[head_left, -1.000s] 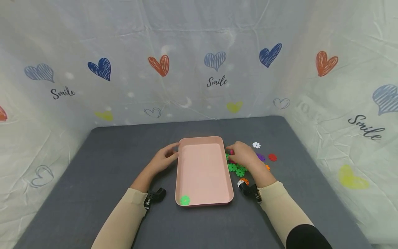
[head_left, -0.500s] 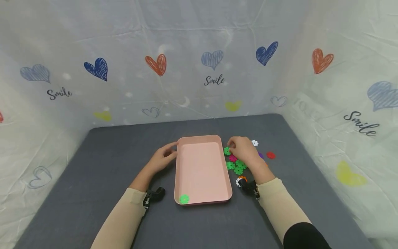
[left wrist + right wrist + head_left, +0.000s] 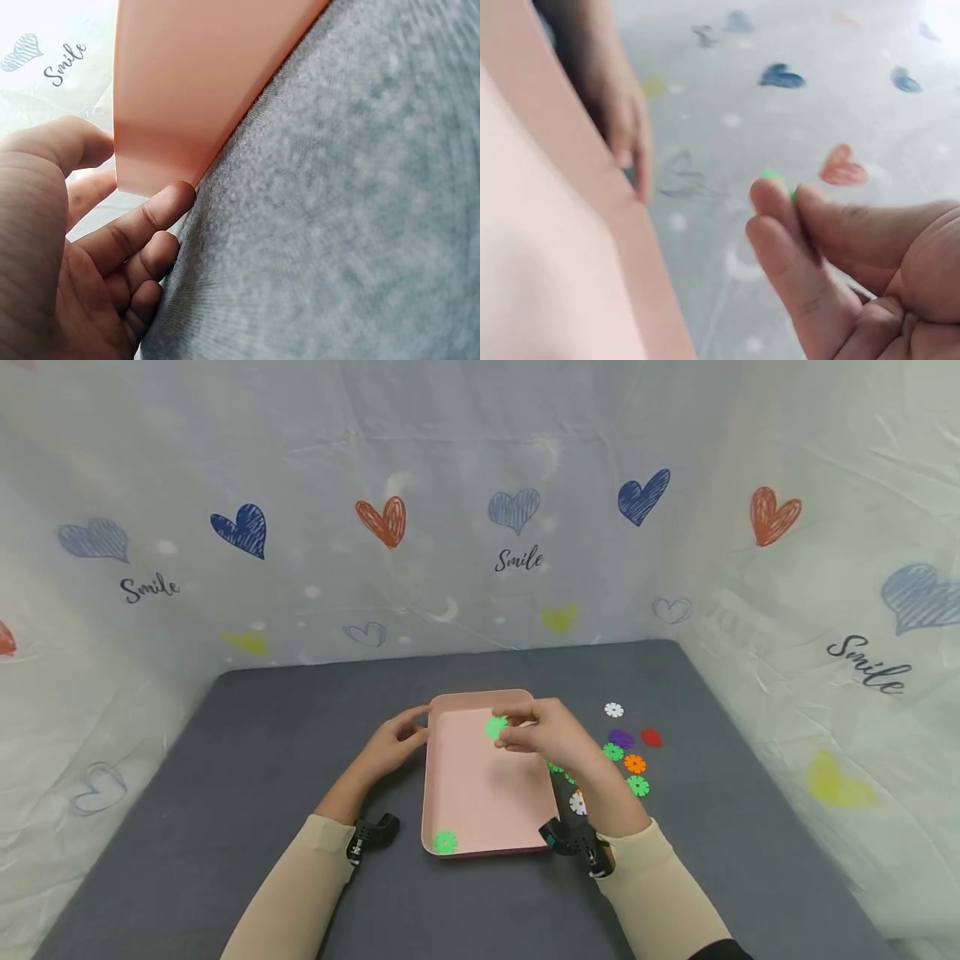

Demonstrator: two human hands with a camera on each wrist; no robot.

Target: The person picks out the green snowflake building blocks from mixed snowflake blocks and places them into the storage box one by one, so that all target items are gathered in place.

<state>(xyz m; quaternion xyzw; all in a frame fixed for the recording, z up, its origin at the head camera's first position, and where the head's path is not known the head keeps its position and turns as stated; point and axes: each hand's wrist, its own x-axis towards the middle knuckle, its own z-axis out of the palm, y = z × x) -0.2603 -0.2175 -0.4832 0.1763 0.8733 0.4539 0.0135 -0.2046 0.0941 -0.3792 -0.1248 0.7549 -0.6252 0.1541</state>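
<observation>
A pink rectangular tray (image 3: 487, 777) lies on the grey cloth, with one green notched plastic disc (image 3: 446, 842) in its near left corner. At the tray's left side, my left hand (image 3: 392, 745) touches the outer wall and rim with relaxed fingertips (image 3: 176, 196). My right hand (image 3: 551, 735) is above the tray's far right part, pinching another green notched disc (image 3: 496, 727) between thumb and fingers. In the right wrist view, only a sliver of that held disc (image 3: 771, 175) shows past the fingertips.
Right of the tray lie several loose notched discs: white (image 3: 613, 710), purple (image 3: 622, 739), red (image 3: 651, 737), orange (image 3: 635, 764) and green (image 3: 637, 786). My right forearm hides part of this group. A curtain printed with hearts (image 3: 450, 568) surrounds the table.
My right hand has picked up a green disc from the pile and carried it left, over the tray. My left hand stays at the tray's left side.
</observation>
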